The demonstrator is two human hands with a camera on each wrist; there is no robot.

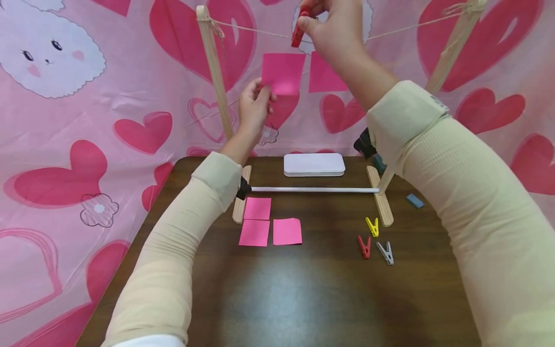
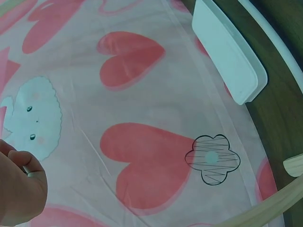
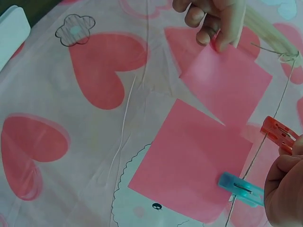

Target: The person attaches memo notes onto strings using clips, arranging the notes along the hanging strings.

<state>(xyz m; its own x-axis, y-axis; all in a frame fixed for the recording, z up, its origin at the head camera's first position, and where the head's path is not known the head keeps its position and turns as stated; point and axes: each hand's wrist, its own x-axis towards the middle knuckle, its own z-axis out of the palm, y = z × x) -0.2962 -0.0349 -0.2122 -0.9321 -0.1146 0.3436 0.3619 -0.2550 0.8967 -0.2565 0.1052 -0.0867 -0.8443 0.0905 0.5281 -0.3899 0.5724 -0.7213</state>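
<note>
My left hand (image 1: 256, 106) pinches a pink square of paper (image 1: 284, 72) by its lower left side, raised below a thin string (image 1: 251, 30). Up at that string, my right hand (image 1: 338, 31) grips a red clothespin (image 1: 298, 33) between thumb and fingers. In the right wrist view the red clothespin (image 3: 278, 133) overlaps the string, just above the held paper (image 3: 232, 82). Beside it hangs a second pink paper (image 3: 189, 161), fastened to the string by a blue clothespin (image 3: 241, 188). The left wrist view shows only part of my left hand (image 2: 21, 189).
Wooden posts (image 1: 214, 72) carry the string, joined low by a white rod (image 1: 314, 190). On the table lie three pink papers (image 1: 287, 232), yellow, red (image 1: 364, 247) and grey clothespins, and a small blue-grey block (image 1: 415, 200). A white case (image 1: 314, 164) sits at the back.
</note>
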